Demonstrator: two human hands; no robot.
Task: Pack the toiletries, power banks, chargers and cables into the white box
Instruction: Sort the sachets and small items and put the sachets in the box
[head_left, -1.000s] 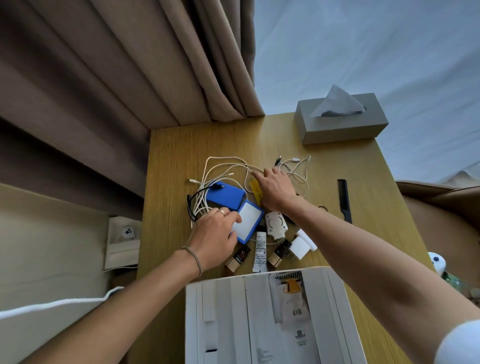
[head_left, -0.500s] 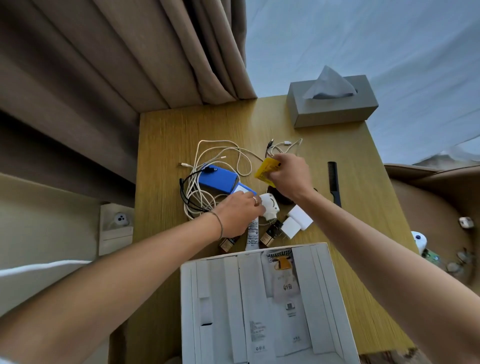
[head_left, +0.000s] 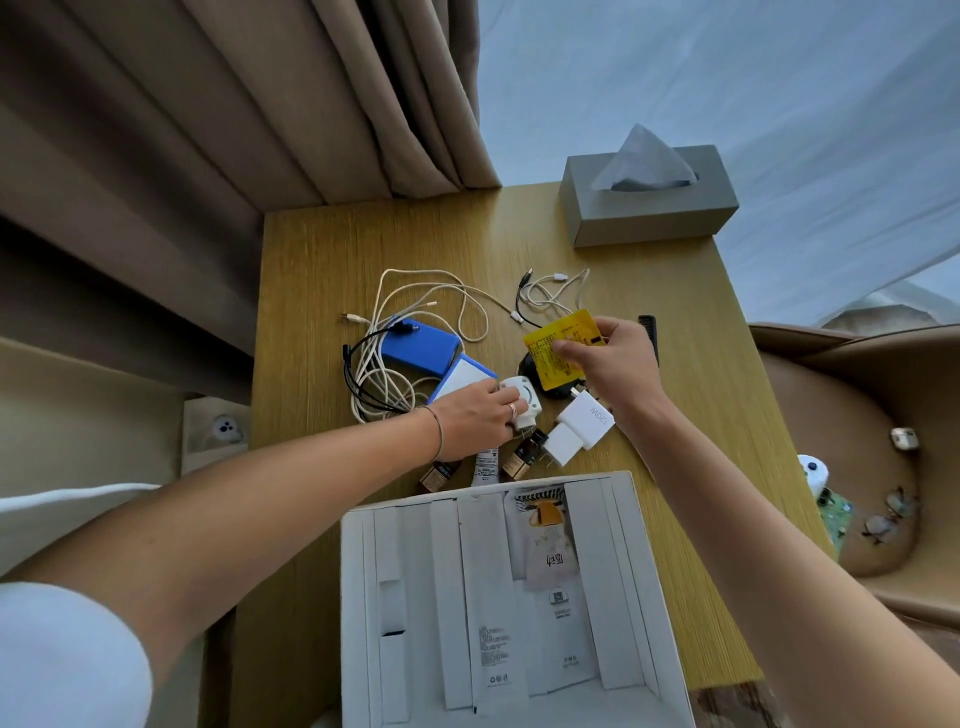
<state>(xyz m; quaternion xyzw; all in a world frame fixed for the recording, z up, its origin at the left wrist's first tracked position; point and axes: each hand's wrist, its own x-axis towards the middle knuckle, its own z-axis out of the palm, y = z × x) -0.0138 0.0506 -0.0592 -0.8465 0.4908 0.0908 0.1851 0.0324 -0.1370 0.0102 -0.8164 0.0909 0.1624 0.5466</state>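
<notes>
My right hand (head_left: 615, 358) pinches a yellow sachet (head_left: 563, 349) and holds it above the table. My left hand (head_left: 475, 418) rests on the pile, its fingers on a round white charger (head_left: 524, 397) and over the end of a white tube (head_left: 485, 465). A blue power bank (head_left: 421, 345) and a second one with a white face (head_left: 460, 376) lie beside tangled white and black cables (head_left: 387, 374). Two white plug chargers (head_left: 579, 426) and small brown bottles (head_left: 522, 457) sit near the open white box (head_left: 639, 597), which holds paper inserts.
A grey tissue box (head_left: 649, 210) stands at the table's far right corner. A black comb (head_left: 649, 332) lies to the right of my right hand. Curtains hang at the back left; a tan seat with small objects is at the right.
My right hand has lifted the yellow sachet higher and turned it flat to the camera. My left hand slid right, off the blue power bank onto the round white charger.
</notes>
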